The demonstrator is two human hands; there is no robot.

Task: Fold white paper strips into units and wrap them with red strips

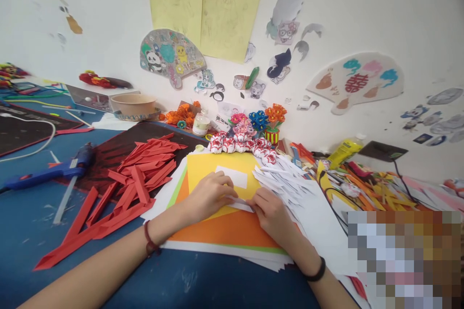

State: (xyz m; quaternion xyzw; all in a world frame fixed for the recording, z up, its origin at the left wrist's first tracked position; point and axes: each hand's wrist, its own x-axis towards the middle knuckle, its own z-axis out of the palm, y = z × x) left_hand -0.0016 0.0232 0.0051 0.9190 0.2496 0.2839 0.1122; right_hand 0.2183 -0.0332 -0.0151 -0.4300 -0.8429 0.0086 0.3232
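My left hand (212, 196) and my right hand (270, 210) are closed on opposite ends of a narrow folded white paper strip (241, 205). The strip lies low over stacked yellow (201, 166) and orange paper (217, 231). Just beyond the fingers, a small white paper rectangle (234, 177) rests on the yellow sheet. Many folded white paper pieces (284, 178) are spread to the right of the stack. On the left is a pile of folded red paper strips (134, 188).
A blue glue gun (65, 169) lies at the left. Behind the stack are red-and-white folded pieces (241, 144), paper flowers (259, 123) and a small bottle (201, 123). A brown bowl (134, 106) stands at the back left, and a yellow bottle (344, 149) leans at the right.
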